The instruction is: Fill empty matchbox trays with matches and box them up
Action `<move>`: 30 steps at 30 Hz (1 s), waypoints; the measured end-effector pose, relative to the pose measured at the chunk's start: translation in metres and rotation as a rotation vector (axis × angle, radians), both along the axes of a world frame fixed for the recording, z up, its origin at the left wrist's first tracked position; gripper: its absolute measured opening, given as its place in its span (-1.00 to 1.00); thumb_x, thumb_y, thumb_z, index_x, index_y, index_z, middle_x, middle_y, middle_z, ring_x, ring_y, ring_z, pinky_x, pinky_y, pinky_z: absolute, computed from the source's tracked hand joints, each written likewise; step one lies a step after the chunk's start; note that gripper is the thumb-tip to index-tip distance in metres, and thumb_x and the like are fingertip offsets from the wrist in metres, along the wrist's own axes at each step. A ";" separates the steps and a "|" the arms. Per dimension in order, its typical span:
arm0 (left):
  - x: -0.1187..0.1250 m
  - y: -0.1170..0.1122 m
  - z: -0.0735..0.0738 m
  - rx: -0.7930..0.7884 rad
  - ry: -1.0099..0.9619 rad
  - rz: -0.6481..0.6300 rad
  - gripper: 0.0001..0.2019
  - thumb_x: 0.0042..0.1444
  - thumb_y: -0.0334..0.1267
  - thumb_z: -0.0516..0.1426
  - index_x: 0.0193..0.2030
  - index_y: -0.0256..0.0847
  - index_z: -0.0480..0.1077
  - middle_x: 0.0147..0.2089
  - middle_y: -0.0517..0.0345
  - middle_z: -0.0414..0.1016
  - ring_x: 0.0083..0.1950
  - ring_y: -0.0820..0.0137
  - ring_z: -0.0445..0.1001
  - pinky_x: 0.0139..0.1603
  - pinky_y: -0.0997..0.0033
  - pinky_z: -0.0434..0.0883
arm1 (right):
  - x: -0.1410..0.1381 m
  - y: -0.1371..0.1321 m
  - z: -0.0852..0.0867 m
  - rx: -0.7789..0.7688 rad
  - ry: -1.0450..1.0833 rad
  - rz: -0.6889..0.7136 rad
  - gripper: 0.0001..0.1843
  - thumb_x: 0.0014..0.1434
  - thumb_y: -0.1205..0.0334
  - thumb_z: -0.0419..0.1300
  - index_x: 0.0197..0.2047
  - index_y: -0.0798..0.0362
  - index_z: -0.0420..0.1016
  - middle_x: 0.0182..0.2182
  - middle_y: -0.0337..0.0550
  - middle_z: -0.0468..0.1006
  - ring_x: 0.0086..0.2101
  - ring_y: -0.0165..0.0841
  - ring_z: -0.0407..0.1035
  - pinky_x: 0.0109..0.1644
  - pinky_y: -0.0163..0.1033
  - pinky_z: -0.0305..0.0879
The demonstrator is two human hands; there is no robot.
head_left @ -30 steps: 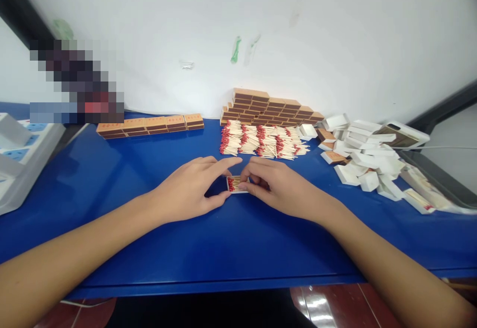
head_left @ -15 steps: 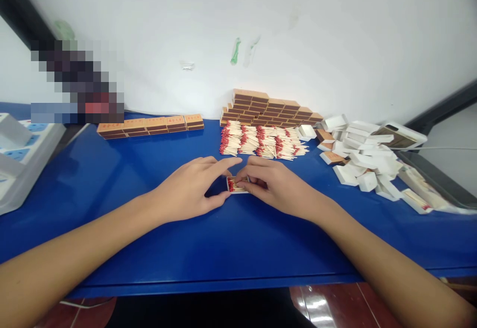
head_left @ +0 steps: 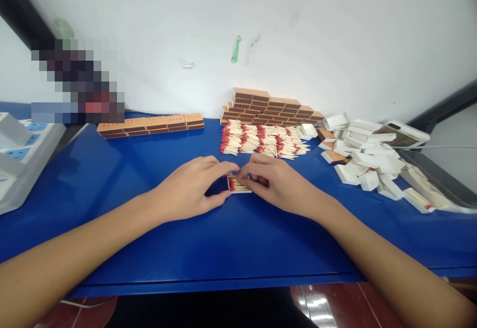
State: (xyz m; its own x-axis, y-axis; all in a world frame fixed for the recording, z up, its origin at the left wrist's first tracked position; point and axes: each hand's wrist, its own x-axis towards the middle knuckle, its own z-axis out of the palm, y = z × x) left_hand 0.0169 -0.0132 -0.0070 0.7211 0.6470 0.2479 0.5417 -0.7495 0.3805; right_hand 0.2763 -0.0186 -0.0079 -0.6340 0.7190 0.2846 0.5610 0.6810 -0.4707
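Note:
A small white matchbox tray [head_left: 241, 192] lies on the blue table in front of me, with red-headed matches [head_left: 234, 185] inside. My left hand [head_left: 192, 186] curves round its left end, thumb at the near corner and fingers at the far side, holding it. Over the right part of the tray, the fingers of my right hand [head_left: 278, 184] are pinched together on the matches; the fingertips are partly hidden. Beyond both hands lies a wide pile of loose matches [head_left: 261, 140], spread in several bunches.
Brown matchboxes [head_left: 257, 107] are stacked against the wall, and a row of matchboxes [head_left: 147, 125] stands left. White empty trays [head_left: 367, 159] are heaped at the right, near a phone [head_left: 404, 135]. A white power strip [head_left: 33, 161] sits at the left edge.
My left index finger has come down closer to the tray's far edge. My right fingers have shifted slightly at the tray, and more of the matches show.

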 end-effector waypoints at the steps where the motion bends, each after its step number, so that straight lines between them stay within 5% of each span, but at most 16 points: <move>1: 0.000 0.000 0.000 0.005 -0.006 -0.008 -0.62 0.38 -0.20 0.22 0.30 -0.14 0.45 0.08 0.00 0.64 0.10 0.15 0.60 0.15 0.08 0.54 | 0.000 -0.001 0.001 -0.009 0.003 0.007 -0.83 0.49 0.31 0.17 -0.03 0.01 0.61 -0.20 -0.11 0.50 -0.29 -0.33 0.42 -0.22 -0.20 0.33; 7: 0.000 0.003 -0.001 0.014 -0.089 -0.114 -0.86 0.38 -0.28 0.20 0.00 -0.14 0.58 0.03 0.07 0.70 0.07 0.20 0.60 0.18 0.10 0.53 | 0.000 -0.002 0.004 -0.015 0.012 0.002 -0.82 0.50 0.24 0.17 -0.02 -0.02 0.64 -0.21 -0.09 0.52 -0.30 -0.32 0.41 -0.24 -0.19 0.34; 30: 0.000 0.003 -0.001 0.018 -0.065 -0.111 -0.83 0.38 -0.30 0.22 0.06 -0.16 0.57 0.01 0.07 0.68 0.05 0.21 0.58 0.13 0.13 0.51 | -0.003 -0.001 0.002 -0.036 -0.001 -0.016 -0.95 0.45 0.31 0.27 -0.08 0.02 0.59 -0.26 -0.17 0.49 -0.31 -0.36 0.37 -0.22 -0.25 0.29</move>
